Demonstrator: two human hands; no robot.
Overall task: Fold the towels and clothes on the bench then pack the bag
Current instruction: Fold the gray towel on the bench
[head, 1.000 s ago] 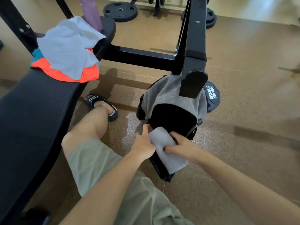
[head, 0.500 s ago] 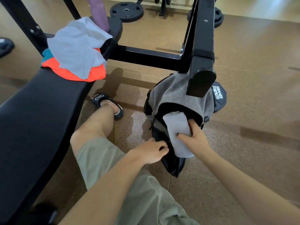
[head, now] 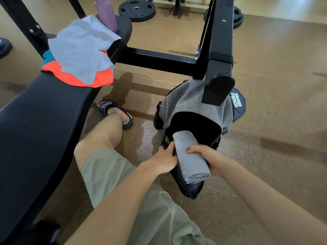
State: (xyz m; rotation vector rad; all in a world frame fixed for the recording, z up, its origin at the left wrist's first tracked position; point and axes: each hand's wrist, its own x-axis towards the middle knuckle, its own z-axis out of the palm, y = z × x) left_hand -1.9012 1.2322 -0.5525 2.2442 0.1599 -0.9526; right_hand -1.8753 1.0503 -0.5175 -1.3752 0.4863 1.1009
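Observation:
A grey and black bag point(head: 192, 101) stands on the floor against a black rack leg, its mouth wide open toward me. My right hand point(head: 208, 157) grips a folded grey towel point(head: 192, 156), whose far end pokes into the bag's opening. My left hand point(head: 164, 160) holds the near left edge of the bag's opening, touching the towel's side. On the black bench point(head: 35, 121) to the left lie an unfolded white towel point(head: 81, 48) and, under it, orange and teal clothes point(head: 74, 78).
A purple bottle point(head: 106, 13) stands on the bench's far end behind the pile. The black rack frame point(head: 217, 46) rises right behind the bag. Weight plates point(head: 137, 10) lie on the floor farther back. My left leg and sandalled foot point(head: 115, 110) rest between bench and bag.
My right hand brought the folded towel up from the bag's near flap so its end enters the opening. My left hand shifted from the flap to the opening's left edge.

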